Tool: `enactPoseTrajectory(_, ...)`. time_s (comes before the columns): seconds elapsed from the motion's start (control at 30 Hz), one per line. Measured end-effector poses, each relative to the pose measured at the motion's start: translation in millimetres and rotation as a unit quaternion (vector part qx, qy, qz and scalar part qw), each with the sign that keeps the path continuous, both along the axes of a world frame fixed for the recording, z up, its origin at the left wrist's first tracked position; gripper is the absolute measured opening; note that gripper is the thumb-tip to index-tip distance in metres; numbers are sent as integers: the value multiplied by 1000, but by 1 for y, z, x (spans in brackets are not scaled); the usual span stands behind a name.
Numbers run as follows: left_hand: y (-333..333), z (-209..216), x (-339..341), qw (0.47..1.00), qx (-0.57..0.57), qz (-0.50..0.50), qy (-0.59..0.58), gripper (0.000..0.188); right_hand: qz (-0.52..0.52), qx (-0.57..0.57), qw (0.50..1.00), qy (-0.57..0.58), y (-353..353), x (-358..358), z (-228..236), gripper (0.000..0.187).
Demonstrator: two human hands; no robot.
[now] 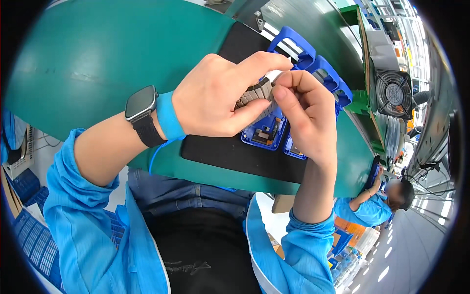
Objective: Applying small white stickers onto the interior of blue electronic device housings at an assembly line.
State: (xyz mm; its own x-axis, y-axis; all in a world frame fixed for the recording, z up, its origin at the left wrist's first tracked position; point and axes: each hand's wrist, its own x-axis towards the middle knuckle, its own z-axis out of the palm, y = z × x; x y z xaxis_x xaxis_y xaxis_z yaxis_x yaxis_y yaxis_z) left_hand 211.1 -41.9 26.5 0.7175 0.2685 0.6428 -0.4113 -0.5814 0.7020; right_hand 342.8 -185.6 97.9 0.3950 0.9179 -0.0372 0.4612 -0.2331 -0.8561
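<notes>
Over the black mat [230, 154] on the green bench [98, 68], I see my left hand [215, 98] and right hand [306, 115] both pinched shut on a stack of small grey plates [255, 93], fanned to separate them, just above the blue holders [267, 133] on the mat.

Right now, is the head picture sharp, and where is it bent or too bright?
In the head view, the left hand and right hand holding the stack of grey pieces look sharp; the green table edge bends strongly toward the rim; the corners are black; the far right aisle is overbright, and the fan looks slightly soft.
</notes>
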Motion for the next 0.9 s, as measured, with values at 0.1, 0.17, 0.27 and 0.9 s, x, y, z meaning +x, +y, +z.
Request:
enactPoseTrajectory(0.1,3,4,-5,1000,4,3,-6,56,13,12,1000,16,3,-1,0,10)
enactPoseTrajectory(0.17,2,2,-3,1000,2,-3,-7,55,12,15,1000,16,0,1,-2,10)
enactPoseTrajectory(0.27,2,2,-2,1000,2,-8,-8,54,2,33,999,35,0,-1,-5,11)
enactPoseTrajectory(0.9,-2,3,-1,999,43,6,-11,53,45,20,993,-108,-5,-3,7,4)
